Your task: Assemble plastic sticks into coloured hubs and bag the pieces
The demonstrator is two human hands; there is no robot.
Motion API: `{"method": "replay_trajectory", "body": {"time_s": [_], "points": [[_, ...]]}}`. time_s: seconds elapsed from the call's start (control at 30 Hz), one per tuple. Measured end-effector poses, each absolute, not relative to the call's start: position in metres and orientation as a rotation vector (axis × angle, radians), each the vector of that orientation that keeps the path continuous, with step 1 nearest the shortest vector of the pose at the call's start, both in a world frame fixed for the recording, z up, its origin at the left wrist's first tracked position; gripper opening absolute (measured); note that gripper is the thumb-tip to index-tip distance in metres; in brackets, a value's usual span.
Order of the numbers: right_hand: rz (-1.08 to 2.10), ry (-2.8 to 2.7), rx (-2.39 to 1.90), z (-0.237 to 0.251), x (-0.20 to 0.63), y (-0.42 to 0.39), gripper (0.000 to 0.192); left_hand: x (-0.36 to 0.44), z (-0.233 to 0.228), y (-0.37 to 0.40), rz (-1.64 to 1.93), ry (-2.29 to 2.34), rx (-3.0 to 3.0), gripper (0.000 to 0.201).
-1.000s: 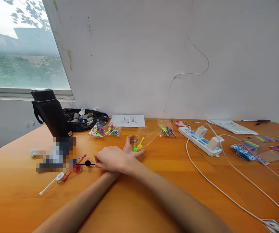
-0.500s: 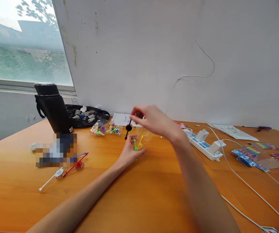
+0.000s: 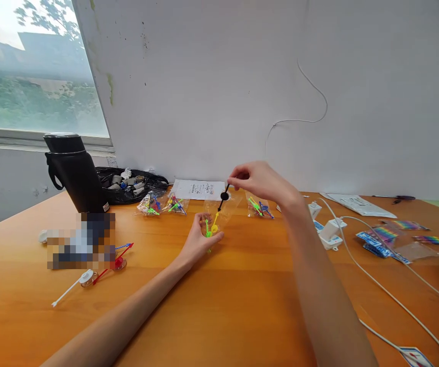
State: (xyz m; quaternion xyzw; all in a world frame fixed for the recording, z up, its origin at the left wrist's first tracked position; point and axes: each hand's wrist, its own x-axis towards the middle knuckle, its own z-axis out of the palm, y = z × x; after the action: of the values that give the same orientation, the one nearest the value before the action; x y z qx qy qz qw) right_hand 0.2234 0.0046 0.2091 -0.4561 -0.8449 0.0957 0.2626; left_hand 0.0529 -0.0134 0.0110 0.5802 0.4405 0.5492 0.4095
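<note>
- The right hand [image 3: 259, 182] is no longer crossed over the left forearm at the table's left side — it now hangs raised above the clear bag [image 3: 215, 216].
- The black clock hand [image 3: 224, 197] is off the wood beside the red hand [image 3: 112, 257]; pinched in the right fingertips, it points down at the bag's mouth.
- The left hand [image 3: 200, 239], once hidden beneath the right — now shows, gripping the bag.

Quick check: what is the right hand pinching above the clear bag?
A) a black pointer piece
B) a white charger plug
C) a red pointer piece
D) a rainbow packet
A: the right hand pinches a black pointer piece over the clear bag that the left hand holds.
</note>
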Motion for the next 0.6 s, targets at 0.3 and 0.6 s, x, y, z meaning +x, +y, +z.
{"method": "replay_trajectory", "body": {"time_s": [0.3, 0.6], "points": [[0.274, -2.377, -1.304, 0.193, 0.21, 0.017, 0.023, 0.053, 0.01, -0.012, 1.412, 1.038, 1.394, 0.049], [0.295, -2.532, -0.753, 0.168, 0.128, -0.018, 0.022, 0.052, 0.015, -0.009, 1.437, 1.033, 1.436, 0.048]]}}
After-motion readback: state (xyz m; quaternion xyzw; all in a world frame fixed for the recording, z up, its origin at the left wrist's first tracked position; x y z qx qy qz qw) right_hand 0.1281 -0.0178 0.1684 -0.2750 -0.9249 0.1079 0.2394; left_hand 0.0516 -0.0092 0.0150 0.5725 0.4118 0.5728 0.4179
